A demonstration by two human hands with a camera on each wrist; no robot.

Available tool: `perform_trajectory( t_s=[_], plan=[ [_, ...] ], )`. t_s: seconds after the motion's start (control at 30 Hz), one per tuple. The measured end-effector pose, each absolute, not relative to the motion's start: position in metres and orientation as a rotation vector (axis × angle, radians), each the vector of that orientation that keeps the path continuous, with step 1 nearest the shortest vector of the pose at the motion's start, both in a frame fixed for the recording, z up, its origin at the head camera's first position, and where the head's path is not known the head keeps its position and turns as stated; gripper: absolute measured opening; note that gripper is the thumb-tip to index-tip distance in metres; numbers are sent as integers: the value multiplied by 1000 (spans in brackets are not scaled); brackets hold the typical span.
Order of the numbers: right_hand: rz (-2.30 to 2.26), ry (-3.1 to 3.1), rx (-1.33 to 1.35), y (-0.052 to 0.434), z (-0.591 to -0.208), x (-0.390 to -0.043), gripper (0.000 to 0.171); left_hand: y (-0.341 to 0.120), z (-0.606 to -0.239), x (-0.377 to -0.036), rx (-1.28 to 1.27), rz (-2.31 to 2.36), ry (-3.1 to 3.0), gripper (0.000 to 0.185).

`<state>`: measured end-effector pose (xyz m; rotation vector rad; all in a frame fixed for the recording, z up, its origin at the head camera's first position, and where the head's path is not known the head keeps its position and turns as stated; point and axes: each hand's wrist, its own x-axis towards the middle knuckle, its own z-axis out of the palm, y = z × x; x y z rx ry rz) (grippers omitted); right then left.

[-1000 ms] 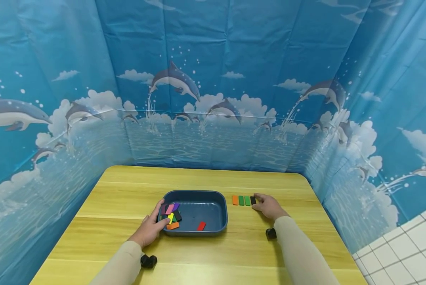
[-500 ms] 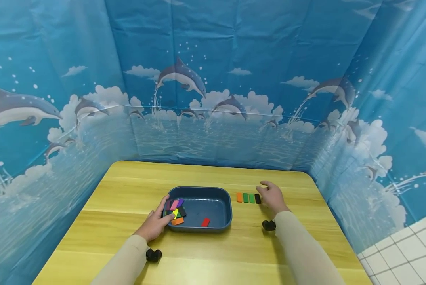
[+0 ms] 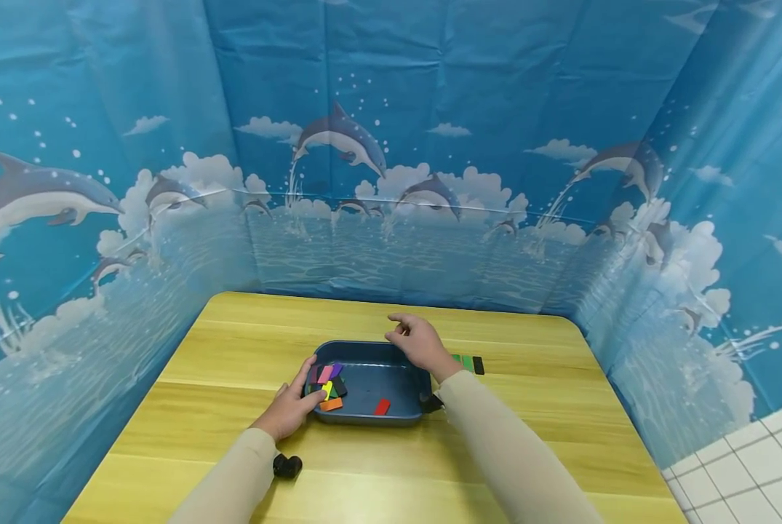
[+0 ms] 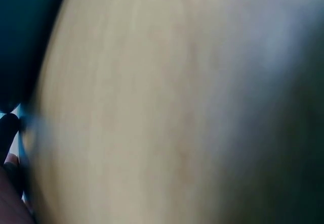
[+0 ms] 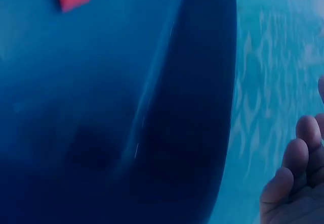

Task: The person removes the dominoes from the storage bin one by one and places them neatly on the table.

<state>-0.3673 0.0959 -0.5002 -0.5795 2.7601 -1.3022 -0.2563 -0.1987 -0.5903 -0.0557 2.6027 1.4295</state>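
A dark blue plastic basin (image 3: pixel 391 421) stands on the table. My left hand (image 3: pixel 289 409) holds its left side, thumb over the rim and fingers along the outside. By the thumb lies a pile of coloured domino tiles, among them a yellow tile (image 3: pixel 327 391), a pink tile (image 3: pixel 325 374) and an orange tile (image 3: pixel 331 405). A red tile (image 3: pixel 382 407) lies apart on the basin floor. Over the basin's far right corner hovers my right hand (image 3: pixel 422 345), fingers loosely bent, nothing seen between them. Right of it, a green tile (image 3: pixel 468 362) and a black tile (image 3: pixel 479 365) stand out in a row partly hidden by the hand.
The yellow wood-grain table (image 3: pixel 528 407) reaches back to a blue dolphin-print curtain (image 3: pixel 391 240) that hangs around it. White wall tiles (image 3: pixel 744 451) show at the lower right. A black wrist camera (image 3: pixel 287 466) sits on the left wrist.
My right hand has left the black tile at the row's right end and swung left over the basin's far corner. The left hand stays at the basin's side. The head view has shifted slightly.
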Motion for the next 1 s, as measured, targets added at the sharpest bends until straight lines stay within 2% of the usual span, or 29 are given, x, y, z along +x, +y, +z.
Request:
perform_trajectory(
  t_s=[0.37,0.6,1.0],
  plan=[
    [-1152,2554,-718,35,-512,-361,45,-194,-589,-257,-91,1420,2602,77],
    [-987,2441,-780,26,-526,-366,38,-193,-586,-256,-76,1437,2609,76],
    [-833,2323,-775,22,-554,-371,45,-196,-590,-254,-86,1458,2598,76]
  ],
)
